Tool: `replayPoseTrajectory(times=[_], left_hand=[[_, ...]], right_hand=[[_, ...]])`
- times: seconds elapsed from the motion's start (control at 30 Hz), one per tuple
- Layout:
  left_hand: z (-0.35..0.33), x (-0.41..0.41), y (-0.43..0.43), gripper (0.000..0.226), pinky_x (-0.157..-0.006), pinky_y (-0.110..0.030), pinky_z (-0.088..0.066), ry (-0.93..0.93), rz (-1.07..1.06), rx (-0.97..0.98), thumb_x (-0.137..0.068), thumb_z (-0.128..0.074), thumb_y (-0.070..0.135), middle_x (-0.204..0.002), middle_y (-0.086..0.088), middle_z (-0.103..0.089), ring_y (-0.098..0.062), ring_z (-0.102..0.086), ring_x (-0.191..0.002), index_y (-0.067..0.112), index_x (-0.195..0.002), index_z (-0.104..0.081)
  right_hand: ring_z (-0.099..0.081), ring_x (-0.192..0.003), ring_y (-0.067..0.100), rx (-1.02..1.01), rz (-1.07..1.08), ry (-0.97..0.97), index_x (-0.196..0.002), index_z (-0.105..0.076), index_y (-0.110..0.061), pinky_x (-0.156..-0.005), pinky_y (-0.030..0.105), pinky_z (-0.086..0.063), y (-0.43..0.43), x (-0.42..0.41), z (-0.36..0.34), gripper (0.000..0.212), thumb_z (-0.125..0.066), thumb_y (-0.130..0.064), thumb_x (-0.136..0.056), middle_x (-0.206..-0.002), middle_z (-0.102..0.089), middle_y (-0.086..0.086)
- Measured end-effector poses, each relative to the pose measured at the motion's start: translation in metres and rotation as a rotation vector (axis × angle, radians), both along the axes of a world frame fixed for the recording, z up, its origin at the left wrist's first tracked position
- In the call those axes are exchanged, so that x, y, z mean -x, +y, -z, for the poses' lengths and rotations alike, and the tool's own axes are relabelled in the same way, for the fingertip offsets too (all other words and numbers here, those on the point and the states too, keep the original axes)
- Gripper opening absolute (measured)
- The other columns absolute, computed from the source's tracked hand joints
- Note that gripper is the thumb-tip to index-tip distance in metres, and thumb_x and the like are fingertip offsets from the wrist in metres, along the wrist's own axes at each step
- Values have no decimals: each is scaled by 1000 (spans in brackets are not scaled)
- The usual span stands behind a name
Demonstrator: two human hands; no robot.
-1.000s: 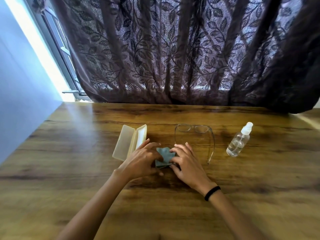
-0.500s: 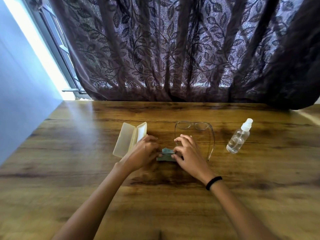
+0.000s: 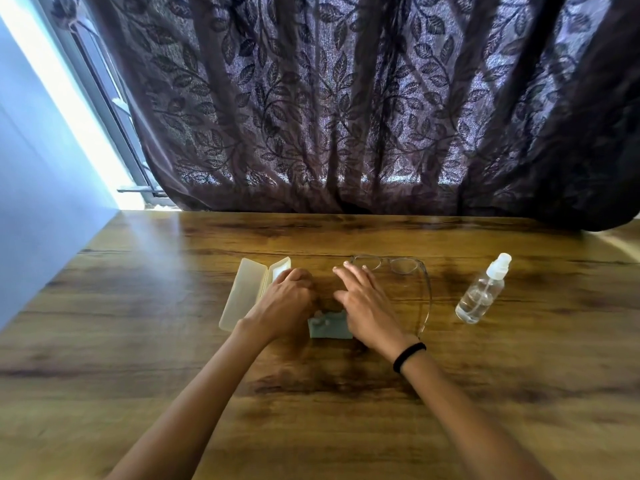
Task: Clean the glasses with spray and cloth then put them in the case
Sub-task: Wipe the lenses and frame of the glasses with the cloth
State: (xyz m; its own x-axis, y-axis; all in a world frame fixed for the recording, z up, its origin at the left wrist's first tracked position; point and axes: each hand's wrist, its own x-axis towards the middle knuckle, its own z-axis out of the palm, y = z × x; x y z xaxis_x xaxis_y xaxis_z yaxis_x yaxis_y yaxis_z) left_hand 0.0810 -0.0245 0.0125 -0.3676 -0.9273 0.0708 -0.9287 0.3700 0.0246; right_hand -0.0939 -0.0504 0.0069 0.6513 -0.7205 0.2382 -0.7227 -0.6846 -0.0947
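A small folded grey-blue cloth [image 3: 329,326] lies on the wooden table [image 3: 138,341] between my two wrists, with neither hand holding it. My left hand [image 3: 287,303] hovers beside the open cream glasses case [image 3: 247,294], its fingers loosely curled near the case's right half. My right hand [image 3: 363,299] has its fingers stretched forward, the tips near the left lens of the clear-framed glasses [image 3: 405,268]. The glasses lie unfolded on the table, temples pointing toward me. A clear spray bottle [image 3: 483,291] with a white cap stands to the right.
A dark leaf-patterned curtain [image 3: 346,116] hangs along the table's far edge. A window frame and a pale blue wall [image 3: 41,202] border the left side. A black band sits on my right wrist.
Both hands have let go of the folded cloth, which now lies on the table. The right hand has reached forward toward the glasses, and the left has moved toward the case.
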Motion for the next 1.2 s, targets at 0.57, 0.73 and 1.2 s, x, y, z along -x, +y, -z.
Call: replayPoseTrajectory(times=[0.57, 0.73, 1.2], left_hand=[[-11, 1, -12, 24, -88, -22, -42, 363, 77, -251, -77, -71, 11, -121, -5, -56, -18, -47, -116, 13, -100, -64], [-29, 5, -12, 20, -76, -29, -52, 528, 24, -213, -76, -72, 6, -95, -6, -66, -19, -62, -88, 8, -91, -59], [-40, 33, -41, 14, -66, -9, -47, 888, 28, 54, -78, -70, 4, -85, 9, -66, 6, -61, -72, 11, -90, -67]], right_hand=[[-5, -143, 20, -243, -72, -19, -94, -69, -12, -113, 40, 9, -15, -3, -2, 21, -70, -25, -77, -151, -29, 4], [-24, -138, 16, -356, 16, -215, -85, -70, -14, -114, 39, -2, -15, -2, -7, 17, -73, -28, -75, -138, -49, -1], [-67, -84, 15, -842, 335, -1216, -98, -70, -6, -65, 22, -51, -8, 52, -36, 31, -75, -16, -69, -92, -72, 6]])
